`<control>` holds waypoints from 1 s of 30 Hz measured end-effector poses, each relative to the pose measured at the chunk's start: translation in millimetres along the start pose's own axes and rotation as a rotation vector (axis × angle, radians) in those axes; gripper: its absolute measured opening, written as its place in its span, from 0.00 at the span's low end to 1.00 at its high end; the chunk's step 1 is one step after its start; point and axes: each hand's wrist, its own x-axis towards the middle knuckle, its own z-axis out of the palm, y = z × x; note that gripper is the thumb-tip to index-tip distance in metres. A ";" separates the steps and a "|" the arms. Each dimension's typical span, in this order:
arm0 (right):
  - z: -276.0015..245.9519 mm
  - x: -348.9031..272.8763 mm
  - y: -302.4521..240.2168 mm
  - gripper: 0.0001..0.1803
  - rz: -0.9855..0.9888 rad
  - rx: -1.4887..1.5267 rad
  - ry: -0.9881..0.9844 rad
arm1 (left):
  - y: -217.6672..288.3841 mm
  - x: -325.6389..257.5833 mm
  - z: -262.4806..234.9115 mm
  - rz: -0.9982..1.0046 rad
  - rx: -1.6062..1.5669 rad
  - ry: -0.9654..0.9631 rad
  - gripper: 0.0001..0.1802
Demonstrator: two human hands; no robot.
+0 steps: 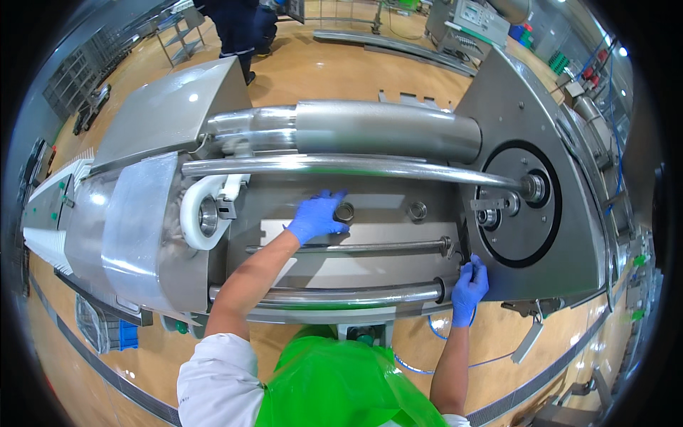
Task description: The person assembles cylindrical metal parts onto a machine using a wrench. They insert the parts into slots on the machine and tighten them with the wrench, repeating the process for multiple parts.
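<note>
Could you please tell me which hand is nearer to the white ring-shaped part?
Left. The left hand is right of the white ring-shaped part, across a gap; the right hand is much farther right, near the round black-edged plate.

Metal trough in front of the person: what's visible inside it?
Inside the trough are one round metal piece beside the left hand and another round piece farther right; a slim rod runs nearer the person. Whatever lies directly under that hand is covered.
</note>
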 end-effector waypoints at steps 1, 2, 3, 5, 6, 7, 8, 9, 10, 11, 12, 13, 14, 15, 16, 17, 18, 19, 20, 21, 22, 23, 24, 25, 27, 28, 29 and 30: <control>0.2 0.4 0.8 0.12 -0.016 -0.009 -0.002 | -2.7 2.3 8.8 0.024 -0.029 -0.013 0.36; 3.9 1.3 -0.4 0.12 -0.037 -0.009 -0.004 | -10.4 8.0 18.2 0.044 -0.053 -0.017 0.33; 5.8 1.9 -3.2 0.12 -0.030 -0.025 -0.006 | -12.7 9.7 15.7 0.061 -0.074 -0.021 0.30; 0.4 -0.1 -11.7 0.12 -0.017 -0.057 -0.007 | -12.7 7.7 8.1 0.031 -0.085 -0.065 0.24; -4.0 -2.4 -13.9 0.13 -0.012 -0.078 -0.015 | -11.0 6.0 1.2 0.003 -0.101 -0.084 0.23; -7.9 -2.4 -13.5 0.13 -0.006 -0.104 -0.018 | -10.1 -1.1 -12.5 -0.044 -0.160 -0.039 0.24; -7.3 -2.5 -11.5 0.13 -0.012 -0.080 0.003 | -8.5 -13.5 -32.2 -0.081 -0.220 0.001 0.25; -6.7 -3.1 -7.8 0.13 -0.031 -0.062 -0.008 | -5.5 -27.8 -53.0 -0.109 -0.280 0.035 0.26; -5.3 -3.9 -3.1 0.13 -0.046 -0.047 -0.011 | -2.2 -45.5 -76.8 -0.152 -0.341 0.105 0.28; -3.3 -2.9 1.1 0.13 -0.058 -0.033 -0.007 | 2.1 -66.0 -102.4 -0.188 -0.401 0.170 0.29; -0.1 -1.2 7.5 0.12 -0.137 -0.073 0.019 | 8.7 -88.5 -124.2 -0.144 -0.468 0.323 0.28; 0.5 -1.4 10.2 0.12 -0.138 -0.083 0.016 | 13.0 -110.3 -141.3 -0.101 -0.536 0.471 0.27; 1.2 -2.2 6.7 0.12 -0.138 -0.095 0.009 | 15.1 -126.4 -156.2 -0.210 -0.638 0.499 0.28; 1.3 -3.0 4.6 0.12 -0.140 -0.105 -0.004 | 12.3 -138.5 -164.2 -0.326 -0.739 0.526 0.28; 0.5 -3.4 6.0 0.11 -0.162 -0.122 0.016 | 3.7 -147.9 -161.6 -0.321 -0.716 0.691 0.28; -0.3 -4.2 5.2 0.11 -0.148 -0.139 0.006 | -4.7 -155.0 -160.2 -0.323 -0.692 0.859 0.28; -2.2 -3.6 2.9 0.11 -0.139 -0.157 -0.006 | -10.4 -158.5 -164.3 -0.341 -0.692 0.903 0.29; -4.3 -3.1 0.9 0.11 -0.129 -0.175 -0.019 | -14.0 -162.0 -169.0 -0.359 -0.691 0.947 0.30; -4.7 -1.8 -4.0 0.10 -0.153 -0.173 -0.007 | -17.2 -164.9 -172.5 -0.377 -0.693 0.993 0.31; -3.1 -1.8 -9.7 0.10 -0.177 -0.172 0.006 | -21.4 -166.1 -176.0 -0.373 -0.648 1.013 0.31; -2.5 -2.0 -13.6 0.10 -0.200 -0.171 0.018 | -25.4 -165.9 -179.9 -0.368 -0.604 1.033 0.32; -2.8 -1.8 -13.2 0.11 -0.198 -0.168 0.015 | -27.1 -164.2 -184.9 -0.356 -0.560 1.054 0.32; -3.3 -1.8 -11.2 0.11 -0.196 -0.167 0.012 | -25.3 -163.1 -188.2 -0.311 -0.515 1.063 0.33; -4.2 -1.4 -9.7 0.12 -0.193 -0.165 0.010 | -20.7 -163.2 -191.0 -0.305 -0.397 1.041 0.33; -2.7 -1.7 -16.5 0.12 -0.216 -0.178 0.019 | -1.7 -167.6 -205.3 -0.294 -0.153 0.989 0.34; -4.8 -1.9 -20.2 0.11 -0.191 -0.195 -0.001 | 0.0 -162.3 -208.7 -0.313 -0.027 0.977 0.35; -5.3 -2.6 -23.1 0.11 -0.165 -0.207 -0.022 | 1.0 -160.9 -212.0 -0.301 0.034 0.947 0.34; -5.3 -2.1 -24.3 0.11 -0.180 -0.197 -0.011 | 1.8 -160.0 -215.2 -0.289 0.095 0.917 0.34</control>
